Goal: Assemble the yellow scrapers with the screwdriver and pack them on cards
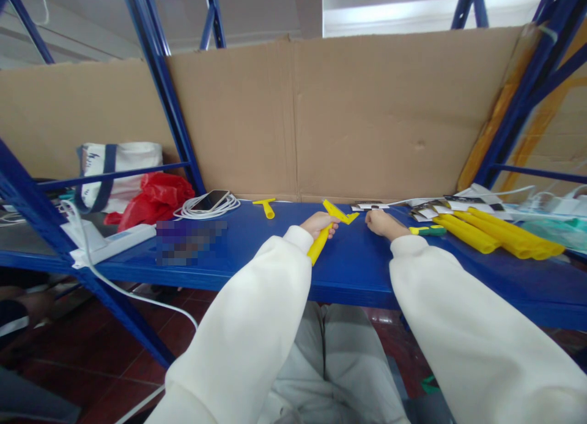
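My left hand [320, 224] is closed around a yellow plastic T-shaped tool, like a scraper. Its tube-like handle [318, 251] points down toward me, and its angled head [334, 210] sticks out past my fingers. To the right, my right hand [384, 224] is held low over the table with its fingers curled together; whatever they may hold is hidden. Just behind those fingers lie flat white and dark pieces [362, 207]. A tool with a yellow-and-green handle [428, 230] rests beside my right wrist.
Several yellow tubular handles [499, 233] lie at right beside black-and-white packets [431, 208]. Another yellow T-shaped piece [266, 208] sits toward the back. Leftward are a phone [213, 200] on coiled white cable, a red bag [158, 197] and a power strip [123, 240]. Cardboard [367, 118] walls the back.
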The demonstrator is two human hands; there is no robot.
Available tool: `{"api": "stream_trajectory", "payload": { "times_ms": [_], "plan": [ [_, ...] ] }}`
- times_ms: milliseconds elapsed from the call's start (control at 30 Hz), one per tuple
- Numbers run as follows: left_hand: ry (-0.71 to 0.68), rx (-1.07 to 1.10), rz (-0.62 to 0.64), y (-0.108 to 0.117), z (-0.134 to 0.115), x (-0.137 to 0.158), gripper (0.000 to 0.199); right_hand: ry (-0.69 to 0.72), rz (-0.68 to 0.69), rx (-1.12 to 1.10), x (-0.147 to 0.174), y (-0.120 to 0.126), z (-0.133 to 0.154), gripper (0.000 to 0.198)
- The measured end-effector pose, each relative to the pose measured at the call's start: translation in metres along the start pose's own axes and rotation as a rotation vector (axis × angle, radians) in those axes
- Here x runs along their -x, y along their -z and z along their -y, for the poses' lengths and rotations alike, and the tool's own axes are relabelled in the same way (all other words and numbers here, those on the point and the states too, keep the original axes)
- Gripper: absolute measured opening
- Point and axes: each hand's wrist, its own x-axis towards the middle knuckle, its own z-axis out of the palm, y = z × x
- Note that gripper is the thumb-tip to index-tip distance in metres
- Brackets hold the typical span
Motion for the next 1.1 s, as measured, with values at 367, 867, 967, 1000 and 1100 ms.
{"api": "stream_trajectory", "payload": {
  "times_ms": [367, 867, 967, 1000, 1100],
  "plan": [
    [-0.014, -0.005, -0.015, 0.0, -0.001, 0.0, 0.022, 0.147, -0.178, -0.969, -0.01, -0.006, 0.013, 0.01],
    [-0.04, -0.029, 0.028, -0.002, 0.002, -0.001, 0.027, 0.189, -0.072, -1.044, -0.002, -0.006, 0.028, 0.013],
    [-0.038, -0.043, 0.042, -0.002, 0.002, 0.0, 0.026, 0.167, -0.076, -1.057, 0.0, -0.004, 0.031, 0.014],
    [-0.04, -0.043, 0.047, -0.001, 0.002, 0.0, 0.027, 0.158, -0.08, -1.06, 0.001, -0.003, 0.031, 0.014],
    [-0.052, -0.022, 0.056, -0.001, 0.002, 0.0, 0.026, 0.149, -0.098, -1.055, 0.002, -0.002, 0.031, 0.014]
  ]
}}
